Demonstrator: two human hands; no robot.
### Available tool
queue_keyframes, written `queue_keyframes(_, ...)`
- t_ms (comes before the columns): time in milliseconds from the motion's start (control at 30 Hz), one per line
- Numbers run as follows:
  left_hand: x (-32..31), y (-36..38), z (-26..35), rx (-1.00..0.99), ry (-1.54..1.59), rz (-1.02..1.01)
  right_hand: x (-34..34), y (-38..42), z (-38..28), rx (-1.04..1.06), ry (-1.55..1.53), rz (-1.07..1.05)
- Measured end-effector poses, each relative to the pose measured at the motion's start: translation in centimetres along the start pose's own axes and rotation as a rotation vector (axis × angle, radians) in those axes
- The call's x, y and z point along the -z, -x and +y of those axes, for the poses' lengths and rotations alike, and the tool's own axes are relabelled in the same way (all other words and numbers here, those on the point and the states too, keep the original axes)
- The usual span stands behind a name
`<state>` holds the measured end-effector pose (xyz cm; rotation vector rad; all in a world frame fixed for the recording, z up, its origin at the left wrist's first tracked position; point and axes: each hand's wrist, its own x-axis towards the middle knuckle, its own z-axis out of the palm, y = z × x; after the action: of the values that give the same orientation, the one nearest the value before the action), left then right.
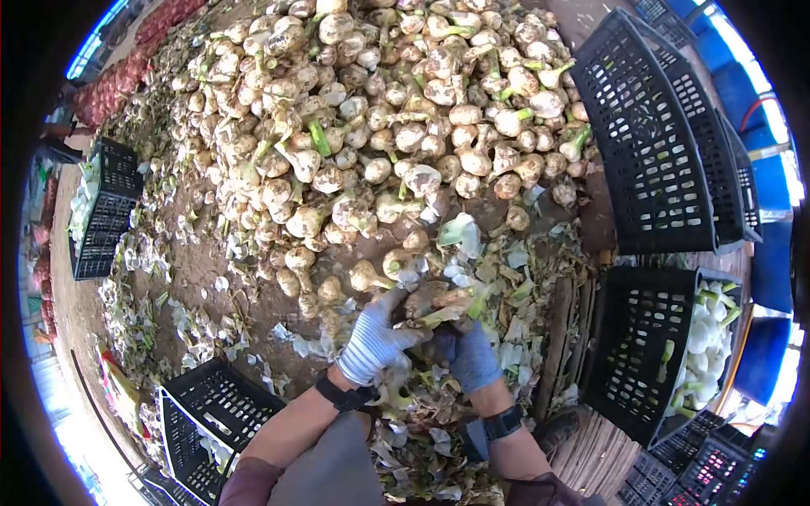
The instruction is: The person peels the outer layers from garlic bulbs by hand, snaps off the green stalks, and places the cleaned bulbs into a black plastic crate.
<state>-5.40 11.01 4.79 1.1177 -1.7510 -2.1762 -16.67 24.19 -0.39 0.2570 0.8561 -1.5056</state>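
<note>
Head view: left hand (377, 337) and right hand (474, 358) (both gloved) together, fingers closed around an onion (434, 305).
Ahead: heaped onions (396, 126).

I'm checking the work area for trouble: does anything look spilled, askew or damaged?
Mostly untidy litter: pale skins and leaf scraps lie strewn over the ground between the bulb heap and the lower-left crate. No crate looks clearly broken.

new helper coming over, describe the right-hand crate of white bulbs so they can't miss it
From the big heap of soil-stained bulbs, look right to the tall black crates. Just below them in the view, nearer the wearer, is the black slotted crate. Clean white bulbs with green stubs show inside it; none show in the crates above.
</note>
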Motion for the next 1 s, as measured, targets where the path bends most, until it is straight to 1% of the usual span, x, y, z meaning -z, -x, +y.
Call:
queue_keyframes(33, 0.5, -0.4, -1.2, -0.049, -0.120, 0.007, 0.4, -0.1, 0.0, 0.002, 0.003, 0.000)
queue_keyframes(67, 0.2, -0.2, -0.8, -0.050, -0.118, 0.008, 0.6, -0.3, 0.1, 0.087, 0.099, 0.086)
queue_keyframes(100, -0.2, 0.1, -0.2, -0.091, -0.229, 0.082, 0.8, -0.4, 0.1, 0.172, 0.194, 0.172)
queue_keyframes(133, -0.4, 0.3, 0.2, -0.130, -0.342, 0.156, 0.9, -0.5, 0.1, 0.171, 0.192, 0.173)
queue_keyframes(167, -0.2, 0.2, -0.2, -0.313, -0.568, 0.185, 0.0, -0.4, -0.5, 0.225, 0.246, 0.193)
queue_keyframes(200, -0.1, 0.2, -0.4, -0.309, -0.570, 0.185, -0.7, -0.2, -1.0, 0.279, 0.301, 0.211)
queue_keyframes(233, 0.0, 0.2, -0.5, -0.338, -0.631, 0.193, -1.1, -0.2, -1.2, 0.278, 0.299, 0.210)
queue_keyframes(300, -0.2, 0.4, -0.6, -0.365, -0.693, 0.199, -1.4, 0.1, -1.5, 0.153, 0.031, 0.157)
queue_keyframes(367, -0.5, 0.5, -0.6, -0.452, -0.849, 0.176, -1.3, -0.6, -0.8, 0.175, -0.008, 0.202)
queue_keyframes(400, -0.6, 0.5, -0.4, -0.454, -0.850, 0.174, -1.3, -0.8, -0.7, 0.195, -0.046, 0.244)
queue_keyframes(433, -0.7, 0.4, -0.1, -0.409, -0.701, 0.186, -1.3, -0.9, -1.1, 0.196, -0.047, 0.244)
queue_keyframes(467, -0.6, 0.2, 0.1, -0.361, -0.552, 0.198, -1.9, -0.8, -2.1, 0.333, 0.131, 0.282)
queue_keyframes(500, -0.3, 0.0, 0.3, -0.107, -0.328, 0.192, -2.5, -0.5, -3.0, 0.469, 0.311, 0.318)
queue_keyframes(533, 0.9, -0.7, -1.6, -0.075, 0.044, 0.109, -2.7, 0.0, -3.5, 0.469, 0.313, 0.315)
queue_keyframes(600, 0.6, -0.1, 0.6, -0.052, -0.011, 0.099, -2.9, 1.0, -4.3, 0.224, 0.329, 0.162)
queue_keyframes(633, 0.4, 0.1, 0.6, -0.048, -0.008, 0.095, -2.5, 0.4, -3.0, 0.226, 0.222, 0.143)
queue_keyframes(700, 0.0, 0.1, 0.7, 0.085, 0.364, -0.062, -2.8, 0.1, -2.2, 0.272, 0.244, 0.134)
queue_keyframes(733, 0.1, 0.0, 0.8, 0.084, 0.363, -0.062, -2.9, 0.0, -2.0, 0.310, 0.260, 0.125)
queue_keyframes(767, 0.3, -0.2, 0.8, 0.161, 0.581, -0.053, -3.0, -0.2, -1.9, 0.375, 0.332, 0.137)
queue_keyframes(800, 0.6, -0.3, 0.7, 0.236, 0.798, -0.042, -3.3, 0.0, -2.0, 0.373, 0.328, 0.134)
queue_keyframes(833, 0.8, -0.2, 0.2, 0.241, 0.771, 0.001, -3.6, 0.3, -2.1, 0.392, 0.392, 0.111)
queue_keyframes(867, 0.9, 0.0, 0.0, 0.243, 0.768, 0.002, -3.6, 0.6, -2.3, 0.412, 0.455, 0.091)
queue_keyframes(900, 0.9, 0.1, -0.2, 0.162, 0.597, 0.063, -3.0, 0.5, -2.9, 0.317, 0.768, 0.151)
queue_keyframes(933, 0.9, 0.1, -0.2, 0.080, 0.427, 0.122, -2.1, 0.3, -3.3, 0.318, 0.768, 0.151)
queue_keyframes(967, 0.9, 0.2, 0.4, -0.031, 0.436, 0.106, -1.3, 0.0, -3.7, 0.364, 1.357, 0.276)
queue_keyframes(1000, 0.9, 0.1, 0.4, -0.033, 0.437, 0.108, -0.9, -0.1, -3.8, 0.393, 1.947, 0.403)
